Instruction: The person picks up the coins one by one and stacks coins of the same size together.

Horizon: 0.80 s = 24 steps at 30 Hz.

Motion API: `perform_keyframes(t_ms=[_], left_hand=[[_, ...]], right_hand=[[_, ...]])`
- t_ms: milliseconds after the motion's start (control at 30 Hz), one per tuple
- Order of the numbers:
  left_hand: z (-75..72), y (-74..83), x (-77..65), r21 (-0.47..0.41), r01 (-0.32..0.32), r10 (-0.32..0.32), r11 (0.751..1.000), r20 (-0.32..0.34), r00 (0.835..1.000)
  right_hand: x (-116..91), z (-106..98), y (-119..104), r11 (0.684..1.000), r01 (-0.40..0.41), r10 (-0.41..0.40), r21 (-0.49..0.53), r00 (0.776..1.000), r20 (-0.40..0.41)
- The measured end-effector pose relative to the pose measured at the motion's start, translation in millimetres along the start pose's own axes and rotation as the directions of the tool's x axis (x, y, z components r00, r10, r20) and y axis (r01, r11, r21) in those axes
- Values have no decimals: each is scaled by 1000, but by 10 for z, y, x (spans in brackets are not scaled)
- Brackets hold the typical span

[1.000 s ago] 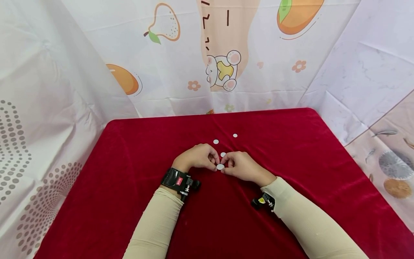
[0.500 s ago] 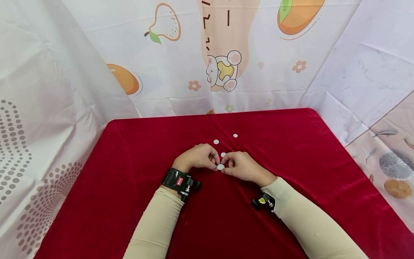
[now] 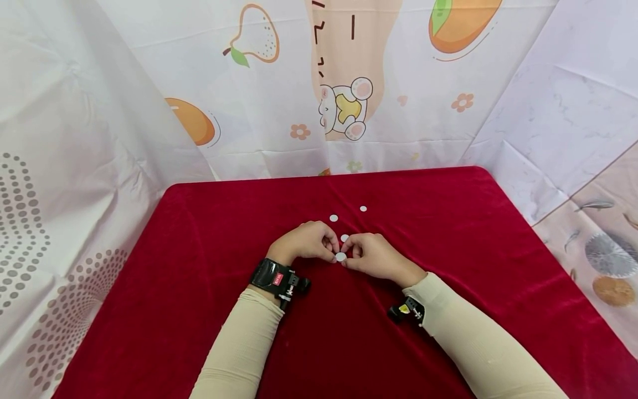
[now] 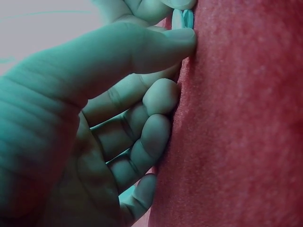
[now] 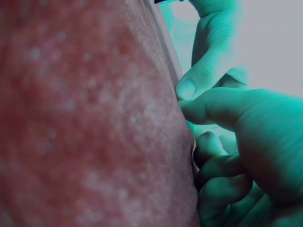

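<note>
A small white round disc (image 3: pixel 340 257) lies near the middle of the red cloth, between both hands. My left hand (image 3: pixel 306 242) pinches its left side with thumb and finger. From the right, my right hand (image 3: pixel 377 256) pinches the same disc. In the left wrist view, the disc edge (image 4: pixel 178 20) shows above the thumb, with a second, bluish edge right beside it, so two pieces may be stacked there. The right wrist view shows both thumbs meeting at the cloth, and the fingers mostly cover the disc.
Just beyond the fingertips lies another white disc (image 3: pixel 344 238). Farther back are two more, a left disc (image 3: pixel 334 218) and a smaller-looking right disc (image 3: pixel 363 209). The red cloth (image 3: pixel 214 221) covers the table, and printed curtains (image 3: pixel 279 111) hang behind and at the sides.
</note>
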<state>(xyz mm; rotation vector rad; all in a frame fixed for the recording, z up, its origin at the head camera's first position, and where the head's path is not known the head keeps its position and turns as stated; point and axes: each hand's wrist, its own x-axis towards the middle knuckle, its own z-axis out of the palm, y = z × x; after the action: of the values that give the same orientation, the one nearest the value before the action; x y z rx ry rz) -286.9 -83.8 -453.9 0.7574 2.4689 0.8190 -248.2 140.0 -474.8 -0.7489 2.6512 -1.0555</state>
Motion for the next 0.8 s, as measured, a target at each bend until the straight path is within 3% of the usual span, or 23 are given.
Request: perform_keyframes(t_ms=[800], left_hand=[[1, 20, 0, 4, -4, 4, 1000, 5, 1000]], right_hand=[[-14, -7, -14, 1000, 4, -4, 9, 1000, 8]])
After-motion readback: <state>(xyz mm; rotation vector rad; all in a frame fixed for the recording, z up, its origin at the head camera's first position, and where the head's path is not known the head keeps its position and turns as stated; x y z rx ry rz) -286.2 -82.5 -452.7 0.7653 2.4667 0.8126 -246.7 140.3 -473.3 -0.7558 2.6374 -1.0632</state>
